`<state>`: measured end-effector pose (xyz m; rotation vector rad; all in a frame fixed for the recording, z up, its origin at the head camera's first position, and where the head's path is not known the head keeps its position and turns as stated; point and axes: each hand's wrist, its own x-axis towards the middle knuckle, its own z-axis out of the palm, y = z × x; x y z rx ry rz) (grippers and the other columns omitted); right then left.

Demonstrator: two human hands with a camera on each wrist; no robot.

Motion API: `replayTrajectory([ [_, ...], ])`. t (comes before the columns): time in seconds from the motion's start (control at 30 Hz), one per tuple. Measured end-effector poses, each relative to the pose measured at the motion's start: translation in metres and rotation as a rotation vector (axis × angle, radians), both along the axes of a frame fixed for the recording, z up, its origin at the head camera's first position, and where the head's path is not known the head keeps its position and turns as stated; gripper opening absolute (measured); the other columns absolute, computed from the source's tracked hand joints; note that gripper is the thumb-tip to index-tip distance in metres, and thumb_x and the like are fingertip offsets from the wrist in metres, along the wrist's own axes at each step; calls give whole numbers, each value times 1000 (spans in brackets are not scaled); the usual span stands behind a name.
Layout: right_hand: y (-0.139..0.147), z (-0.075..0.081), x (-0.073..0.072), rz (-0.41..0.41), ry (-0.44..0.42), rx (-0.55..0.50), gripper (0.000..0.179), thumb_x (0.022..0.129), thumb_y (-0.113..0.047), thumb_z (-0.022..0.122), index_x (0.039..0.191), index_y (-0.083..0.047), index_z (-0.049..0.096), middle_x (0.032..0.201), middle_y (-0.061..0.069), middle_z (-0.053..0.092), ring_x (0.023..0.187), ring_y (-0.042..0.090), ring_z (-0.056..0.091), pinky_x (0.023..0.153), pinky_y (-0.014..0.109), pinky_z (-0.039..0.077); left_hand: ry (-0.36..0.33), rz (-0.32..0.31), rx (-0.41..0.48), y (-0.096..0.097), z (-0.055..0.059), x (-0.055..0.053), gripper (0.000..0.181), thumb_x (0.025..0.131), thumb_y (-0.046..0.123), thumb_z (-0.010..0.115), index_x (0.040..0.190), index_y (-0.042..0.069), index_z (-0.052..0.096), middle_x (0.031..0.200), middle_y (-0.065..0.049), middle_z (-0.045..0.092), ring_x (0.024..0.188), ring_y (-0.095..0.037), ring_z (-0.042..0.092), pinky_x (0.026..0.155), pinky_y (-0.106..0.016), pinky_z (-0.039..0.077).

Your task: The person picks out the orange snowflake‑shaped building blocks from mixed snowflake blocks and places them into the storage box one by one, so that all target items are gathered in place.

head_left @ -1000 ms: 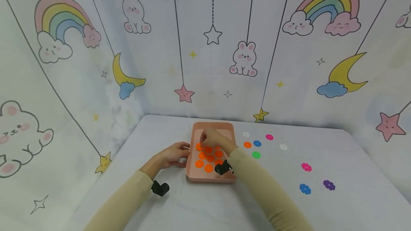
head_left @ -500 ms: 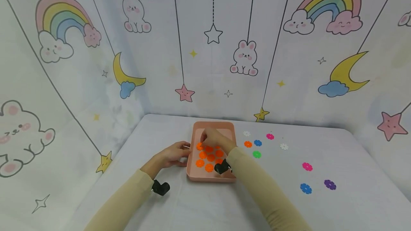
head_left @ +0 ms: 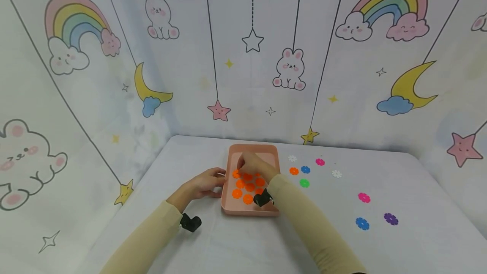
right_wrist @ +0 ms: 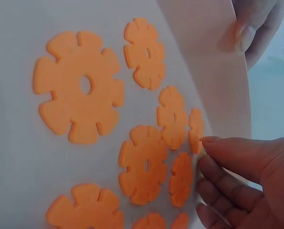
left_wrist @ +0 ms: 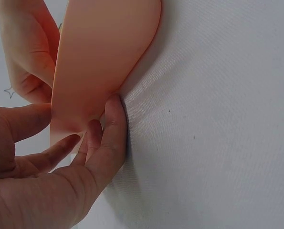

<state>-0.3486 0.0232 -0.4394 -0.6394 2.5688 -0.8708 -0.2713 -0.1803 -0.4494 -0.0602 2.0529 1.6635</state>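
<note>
A peach-pink tray point(head_left: 250, 213) lies on the white table and holds several orange flower-shaped plastic discs point(right_wrist: 79, 88). My right hand point(head_left: 252, 165) is over the tray's left side. In the right wrist view, its thumb and forefinger point(right_wrist: 242, 167) pinch the edge of a small-looking orange disc point(right_wrist: 195, 131) near the tray wall. My left hand point(head_left: 207, 183) holds the tray's left wall from outside. In the left wrist view, its curved fingers point(left_wrist: 108, 148) press the wall low down and at the rim. My right forearm hides some discs.
Loose flower discs lie right of the tray: orange point(head_left: 294, 171), green point(head_left: 304, 183), blue point(head_left: 305, 169), pink point(head_left: 320, 162), white point(head_left: 336, 173) and purple point(head_left: 391, 219). A printed cloth point(head_left: 251, 75) hangs behind and to the left of the table.
Both hands and the tray have stayed nearly in place. The head view shifted very slightly, and the right fingers remain at the same disc.
</note>
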Motion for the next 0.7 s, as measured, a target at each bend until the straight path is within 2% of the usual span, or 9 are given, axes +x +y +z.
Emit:
replayTrajectory([
  [0.17, 4, 6, 1, -10, -12, 24, 10, 95, -7, 68, 104, -6, 70, 100, 4, 66, 89, 23, 60, 85, 36, 56, 0, -4, -13, 1, 1, -1, 46, 107, 11, 51, 150, -2, 39, 140, -24, 51, 109, -30, 59, 87, -45, 60],
  [0.3, 8, 17, 1, 31, 50, 57, 19, 96, -11, 69, 113, -4, 70, 108, 7, 67, 95, 24, 60, 92, 39, 54, 2, 0, -20, 2, 2, -1, 46, 107, 12, 52, 149, -2, 39, 139, -23, 53, 109, -29, 60, 87, -45, 60],
  [0.5, 27, 36, 7, 91, 94, 69, 27, 95, -12, 72, 118, 1, 68, 108, 9, 67, 94, 23, 60, 87, 35, 55, 2, 1, -14, 1, -1, -1, 47, 107, 11, 52, 149, -3, 39, 141, -25, 50, 109, -30, 61, 87, -46, 60],
  [0.7, 60, 56, 16, 133, 210, 31, 22, 93, -10, 72, 112, 1, 70, 103, 9, 70, 93, 22, 63, 87, 36, 54, 8, 0, -24, 3, -1, 0, 46, 107, 12, 51, 149, -3, 39, 141, -24, 51, 112, -31, 60, 87, -46, 60],
])
